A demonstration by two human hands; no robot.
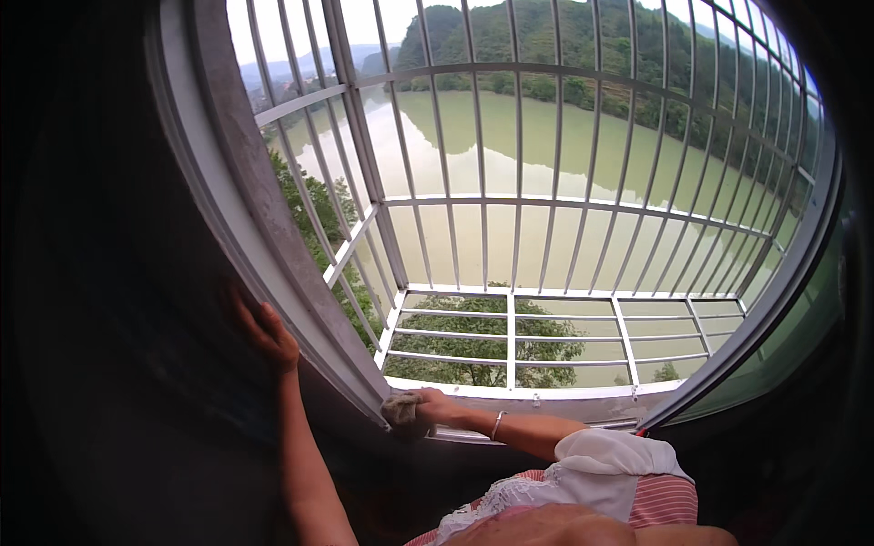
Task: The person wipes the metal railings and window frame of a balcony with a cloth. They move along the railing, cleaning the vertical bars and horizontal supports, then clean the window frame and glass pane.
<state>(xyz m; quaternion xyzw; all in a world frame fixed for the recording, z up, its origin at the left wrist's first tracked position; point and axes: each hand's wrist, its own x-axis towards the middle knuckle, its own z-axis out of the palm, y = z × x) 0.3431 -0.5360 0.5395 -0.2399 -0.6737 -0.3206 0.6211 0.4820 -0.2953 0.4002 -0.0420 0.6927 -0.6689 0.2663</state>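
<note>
My right hand (pixel 435 408) grips a bunched grey-brown cloth (pixel 403 411) at the lower left corner of an open window, where the side frame meets the sill. A silver bangle is on that wrist. Left of the window, my left hand (pixel 270 334) rests near the dark wall beside the white window frame (pixel 273 280), its fingers spread and partly lost in shadow. It shows nothing held.
Beyond the sill (pixel 580 407) projects a metal window cage (pixel 560 200) with upright bars and a barred floor. A glass pane (pixel 806 355) stands at the right. Trees, greenish water and wooded hills lie outside, below and beyond the cage.
</note>
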